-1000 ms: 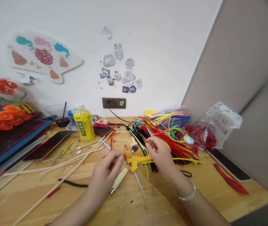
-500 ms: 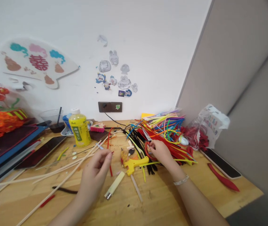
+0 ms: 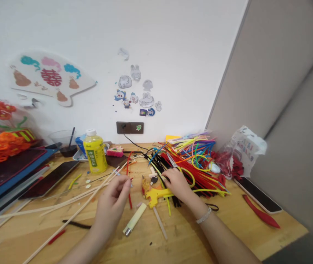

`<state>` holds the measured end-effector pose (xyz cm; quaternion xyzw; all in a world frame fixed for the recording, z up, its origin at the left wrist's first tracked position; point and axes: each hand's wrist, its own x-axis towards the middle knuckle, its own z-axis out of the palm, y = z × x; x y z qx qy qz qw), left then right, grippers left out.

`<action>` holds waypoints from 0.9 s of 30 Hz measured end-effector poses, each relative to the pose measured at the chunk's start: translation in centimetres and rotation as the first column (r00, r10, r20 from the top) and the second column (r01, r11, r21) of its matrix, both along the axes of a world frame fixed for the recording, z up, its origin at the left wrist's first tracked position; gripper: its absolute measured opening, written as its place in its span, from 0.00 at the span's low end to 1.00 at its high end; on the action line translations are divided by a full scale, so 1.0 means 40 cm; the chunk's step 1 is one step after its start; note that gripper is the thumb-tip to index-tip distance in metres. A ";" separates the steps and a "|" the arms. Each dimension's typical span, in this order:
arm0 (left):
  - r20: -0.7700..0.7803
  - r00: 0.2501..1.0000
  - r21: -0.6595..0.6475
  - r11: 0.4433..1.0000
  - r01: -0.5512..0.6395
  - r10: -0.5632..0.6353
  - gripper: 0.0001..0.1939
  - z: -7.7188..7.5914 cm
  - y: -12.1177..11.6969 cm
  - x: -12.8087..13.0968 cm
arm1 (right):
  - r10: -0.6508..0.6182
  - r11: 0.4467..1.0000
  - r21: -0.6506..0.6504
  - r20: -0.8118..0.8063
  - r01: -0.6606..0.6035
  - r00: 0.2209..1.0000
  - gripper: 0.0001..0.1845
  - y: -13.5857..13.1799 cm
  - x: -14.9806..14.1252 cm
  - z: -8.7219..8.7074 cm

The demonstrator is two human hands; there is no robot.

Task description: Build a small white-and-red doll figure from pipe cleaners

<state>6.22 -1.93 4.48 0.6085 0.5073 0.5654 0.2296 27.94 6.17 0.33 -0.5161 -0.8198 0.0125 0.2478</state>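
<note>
- Left hand [image 3: 111,201]: raised just above the wooden workbench [image 3: 228,231], its fingers drawn together at the tips in a pinch. Whatever lay between them was too small or too hidden to tell; the raised pinch suggested fine handling of something slight.
- Right hand [image 3: 177,183]: lowered onto the near edge of the heap of pipe cleaners [image 3: 197,179], fingers curled together and pressing among the black and red stems. Whether they were clamped on any stem could not be told.
- Yellow hot-glue gun [image 3: 155,195]: lying on its side between the hands, just beside the right hand, probably placed there for quick reach.
- Scissors [image 3: 172,160]: resting on the heap, beyond the right hand, their blades within easy reach.
- Cream lighter [image 3: 134,219] and clear glue stick [image 3: 159,222]: lying apart on the wood in front of the gun, close to the hands.
- Bamboo strips [image 3: 63,201]: spread toward the left, apparently pushed aside from the central working area.
- Yellow bottle [image 3: 95,156]: standing upright against the wall side, out of the way of the hands.
</note>
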 end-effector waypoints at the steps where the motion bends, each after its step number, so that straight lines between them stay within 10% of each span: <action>1: 0.006 1.000 -0.003 1.000 0.000 0.001 0.10 0.002 0.000 -0.002 | 0.024 1.000 0.000 -0.004 -0.024 1.000 0.10 -0.002 -0.004 0.002; 7: 0.140 0.989 0.043 0.997 -0.064 0.057 0.08 0.036 0.009 -0.030 | 0.295 0.955 -0.021 -0.032 -0.296 0.955 0.09 -0.075 -0.050 0.051; 11: 0.244 0.969 0.037 0.998 -0.045 0.035 0.08 0.034 0.024 -0.045 | 0.686 0.728 -0.078 0.081 -0.682 0.723 0.21 -0.147 -0.129 0.036; 16: 0.222 0.975 0.027 1.000 0.000 -0.005 0.08 0.019 0.025 -0.038 | 0.581 0.806 -0.031 0.236 -0.592 0.779 0.11 -0.157 -0.184 -0.038; 20: 0.156 0.988 0.025 1.000 0.014 -0.018 0.08 0.026 0.005 -0.019 | 0.429 0.891 -0.042 -0.245 -0.452 0.869 0.12 -0.143 -0.158 -0.024; 23: 0.100 0.994 -0.010 0.999 0.040 -0.039 0.08 0.029 -0.014 0.001 | 0.328 0.876 -0.038 -0.683 -0.480 0.653 0.15 -0.151 -0.136 0.004; 27: 0.043 0.995 -0.079 0.992 0.096 -0.093 0.10 0.019 -0.032 0.030 | 0.189 0.828 -0.096 -0.880 -0.553 0.436 0.16 -0.174 -0.137 0.024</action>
